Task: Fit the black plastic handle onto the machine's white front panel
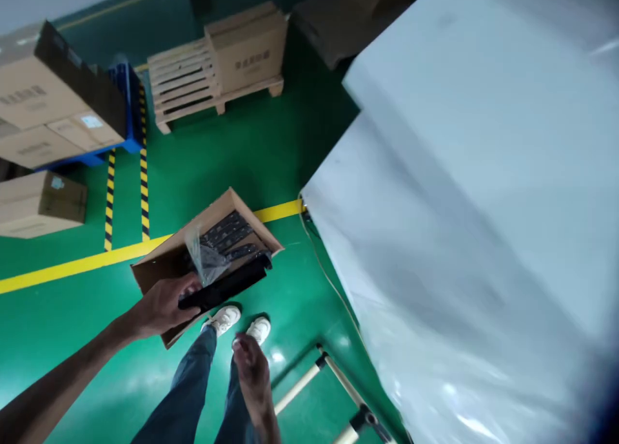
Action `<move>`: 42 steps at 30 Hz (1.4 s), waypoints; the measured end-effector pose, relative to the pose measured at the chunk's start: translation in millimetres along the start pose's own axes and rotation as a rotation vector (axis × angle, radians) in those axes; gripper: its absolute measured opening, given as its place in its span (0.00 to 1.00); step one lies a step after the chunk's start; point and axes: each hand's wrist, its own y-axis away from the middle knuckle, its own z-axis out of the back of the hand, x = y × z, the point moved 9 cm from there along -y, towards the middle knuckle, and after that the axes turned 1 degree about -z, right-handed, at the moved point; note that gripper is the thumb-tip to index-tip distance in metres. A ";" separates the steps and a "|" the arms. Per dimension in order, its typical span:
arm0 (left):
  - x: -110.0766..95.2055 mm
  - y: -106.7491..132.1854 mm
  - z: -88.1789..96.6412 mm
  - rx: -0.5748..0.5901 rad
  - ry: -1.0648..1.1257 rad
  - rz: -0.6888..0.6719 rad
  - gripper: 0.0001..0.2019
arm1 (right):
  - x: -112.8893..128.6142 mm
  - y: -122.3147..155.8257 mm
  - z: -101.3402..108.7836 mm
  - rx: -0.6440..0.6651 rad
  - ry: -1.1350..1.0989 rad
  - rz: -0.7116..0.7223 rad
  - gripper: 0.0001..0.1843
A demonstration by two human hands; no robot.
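Observation:
My left hand [167, 305] is closed around one end of a long black part [227, 288], which looks like a plastic or metal strip. A clear plastic bag [206, 260] hangs crumpled beside those fingers. Below them stands an open cardboard box [220, 205] holding several dark pieces [229, 231], some looking wrapped in plastic. My right hand [252, 363] is apart from the box, over my legs, with fingers curled in and nothing seen in them.
A large white-covered surface [459, 205] fills the right side. A pipe frame [333, 379] stands at lower right, near a cable [329, 276] on the green floor. Farther off are a wooden pallet [184, 83] with a carton [249, 51] and stacked cartons [43, 102] on a blue pallet [130, 109].

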 end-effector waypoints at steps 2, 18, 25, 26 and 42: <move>-53.9 34.3 1.2 0.089 -0.133 -0.079 0.12 | 50.5 8.2 13.4 0.013 -0.255 0.105 0.42; -372.4 231.9 -10.1 0.112 -0.677 -1.338 0.12 | 246.0 210.2 171.0 -0.077 -0.875 0.640 0.30; -455.3 269.1 -20.9 0.056 -0.732 -1.835 0.09 | 242.5 277.3 217.9 -0.111 -0.785 0.673 0.30; -465.6 272.4 -22.6 0.103 -0.742 -1.879 0.10 | 243.4 286.4 226.6 -0.141 -0.765 0.698 0.30; -649.3 188.1 -91.8 0.996 -0.852 -1.894 0.08 | 237.4 301.5 315.2 -0.943 -1.027 0.844 0.38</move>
